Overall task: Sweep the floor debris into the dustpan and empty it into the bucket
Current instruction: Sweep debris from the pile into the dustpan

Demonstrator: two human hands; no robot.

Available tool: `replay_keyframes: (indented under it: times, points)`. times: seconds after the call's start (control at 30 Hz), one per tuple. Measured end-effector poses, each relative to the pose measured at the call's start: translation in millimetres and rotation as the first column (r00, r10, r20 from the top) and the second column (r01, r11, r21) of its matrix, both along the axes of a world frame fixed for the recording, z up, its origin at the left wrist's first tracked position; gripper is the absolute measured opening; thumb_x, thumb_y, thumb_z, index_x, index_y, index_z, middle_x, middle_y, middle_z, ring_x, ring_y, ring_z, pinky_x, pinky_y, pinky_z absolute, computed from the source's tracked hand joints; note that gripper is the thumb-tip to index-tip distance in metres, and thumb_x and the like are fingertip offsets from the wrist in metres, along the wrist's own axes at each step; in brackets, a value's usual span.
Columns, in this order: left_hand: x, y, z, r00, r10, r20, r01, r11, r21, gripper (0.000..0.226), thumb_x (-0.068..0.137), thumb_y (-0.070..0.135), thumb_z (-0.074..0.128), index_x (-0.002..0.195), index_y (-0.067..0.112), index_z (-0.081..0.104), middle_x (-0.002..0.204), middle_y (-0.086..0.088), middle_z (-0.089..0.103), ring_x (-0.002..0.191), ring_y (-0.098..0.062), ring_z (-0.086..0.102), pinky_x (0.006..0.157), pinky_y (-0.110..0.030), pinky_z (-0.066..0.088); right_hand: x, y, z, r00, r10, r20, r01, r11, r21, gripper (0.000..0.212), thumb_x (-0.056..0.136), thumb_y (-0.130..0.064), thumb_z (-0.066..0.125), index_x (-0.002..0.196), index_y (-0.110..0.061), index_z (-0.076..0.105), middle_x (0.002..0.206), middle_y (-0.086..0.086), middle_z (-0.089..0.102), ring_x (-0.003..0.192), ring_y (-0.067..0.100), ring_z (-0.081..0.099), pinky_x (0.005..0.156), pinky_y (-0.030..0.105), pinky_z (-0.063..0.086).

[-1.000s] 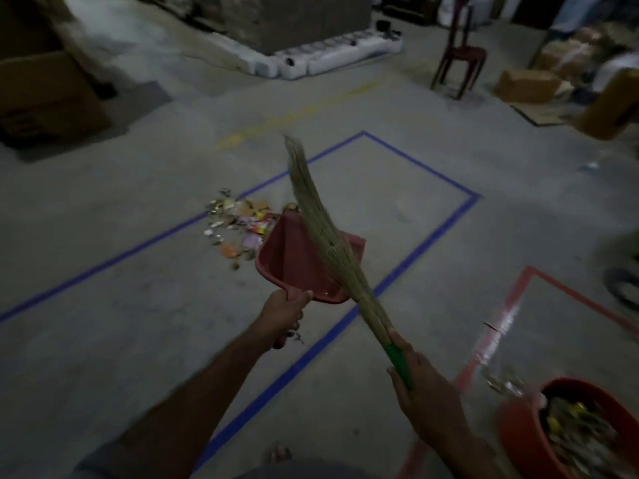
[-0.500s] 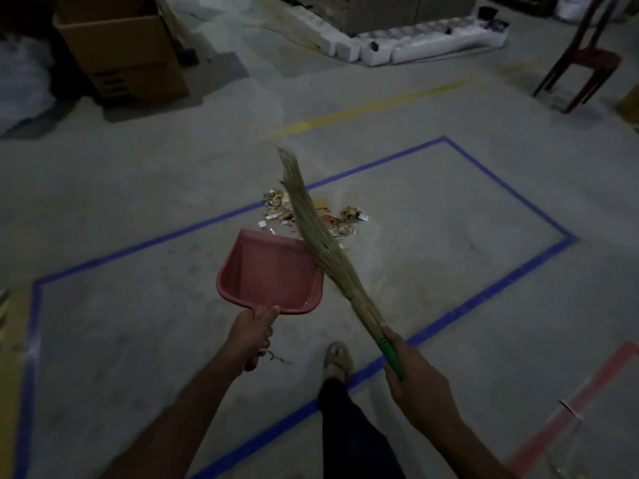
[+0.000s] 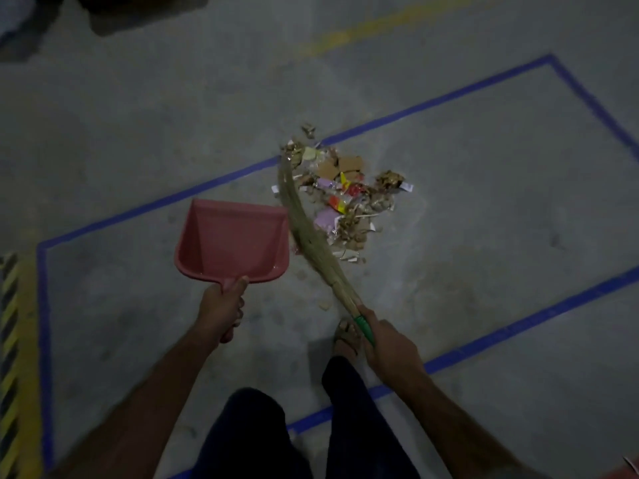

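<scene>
Left hand (image 3: 221,305) grips dustpan (image 3: 235,240) handle; right hand (image 3: 387,344) grips grass broom (image 3: 307,233). Debris pile (image 3: 345,195): probably light, scatters easily.

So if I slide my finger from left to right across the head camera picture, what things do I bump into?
Yellow-and-black striped floor marking → red dustpan → grass broom → pile of debris → far corner of the blue tape line.
</scene>
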State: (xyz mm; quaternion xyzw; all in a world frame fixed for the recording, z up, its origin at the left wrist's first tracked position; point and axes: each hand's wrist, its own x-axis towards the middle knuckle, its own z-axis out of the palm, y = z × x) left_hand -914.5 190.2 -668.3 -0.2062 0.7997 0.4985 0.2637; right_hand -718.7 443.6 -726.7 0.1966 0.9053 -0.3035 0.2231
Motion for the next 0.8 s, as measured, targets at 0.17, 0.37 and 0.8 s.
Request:
replay_keyframes:
  times: [0.17, 0.37, 0.8]
  points:
    - [-57.8, 13.6, -97.0, 0.995, -0.054, 0.084, 0.054, 0.999, 0.0, 0.027, 0.099, 0.03, 0.062, 0.085, 0.011, 0.05, 0.061, -0.004, 0.032, 0.037, -0.009, 0.026, 0.04, -0.016, 0.023, -74.9, 19.4, -123.0, 0.966, 0.164, 0.201, -0.163, 0.986, -0.026, 0.064, 0.099, -0.043, 0.05, 0.155, -0.037, 0.02, 0.114, 0.008, 0.054, 0.095, 0.029, 0.062, 0.071, 0.034, 0.045]
    - [-74.5, 14.3, -230.1, 0.98, -0.091, 0.179, 0.1, 0.994, -0.039, 0.034, 0.1, 0.028, 0.061, 0.076, 0.015, 0.042, 0.054, 0.0, 0.031, 0.038, -0.009, 0.027, 0.041, -0.017, 0.022, -131.5, 70.7, -266.6, 0.925, 0.134, 0.355, -0.175, 0.981, 0.085, 0.06, 0.1, -0.029, 0.043, 0.155, -0.032, 0.02, 0.117, 0.012, 0.054, 0.1, 0.033, 0.062, 0.082, 0.039, 0.051]
    - [-78.6, -18.6, -269.8, 0.953, -0.093, 0.289, 0.125, 0.988, -0.095, 0.034, 0.099, 0.032, 0.063, 0.076, 0.014, 0.045, 0.06, -0.004, 0.034, 0.038, -0.01, 0.029, 0.042, -0.017, 0.023, 22.8, 148.7, -259.6, 0.776, 0.364, 0.515, -0.394, 0.917, -0.054, 0.063, 0.095, -0.043, 0.042, 0.152, -0.049, 0.015, 0.127, -0.005, 0.055, 0.102, 0.017, 0.062, 0.084, 0.03, 0.052]
